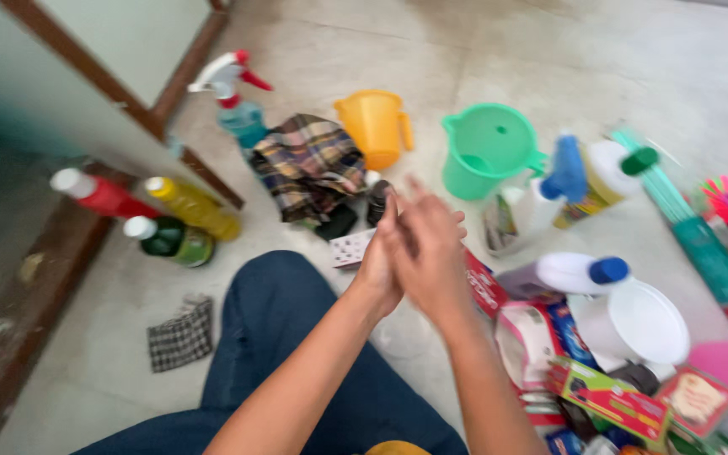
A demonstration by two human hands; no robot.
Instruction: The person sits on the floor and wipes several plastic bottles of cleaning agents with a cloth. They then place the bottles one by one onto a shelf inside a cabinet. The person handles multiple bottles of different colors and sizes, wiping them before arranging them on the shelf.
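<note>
Hands pressed together sit at the centre of the frame: the right hand (433, 253) lies over the left hand (378, 268), palms meeting, fingers stretched out and loose, closed on nothing that I can see (the motion blur hides the fingertips). They hover above the pale tiled floor (566, 59), just over a blue-trousered knee (275, 312) at lower centre.

Upper right of centre stands a green plastic mug (486, 152), with an orange mug (372, 126) to its left. Between the orange mug and the hands lies a crumpled plaid cloth (309, 164). A white bucket-like tub (638, 324) sits at right, with a white bottle with a blue cap (570, 274) lying just beside it. At upper left a spray bottle (233, 101) stands by the wooden door frame. Left of the knee lie three bottles close together: red (99, 194), yellow (194, 206) and green (170, 238). A small checked rag (180, 334) lies at lower left.
</note>
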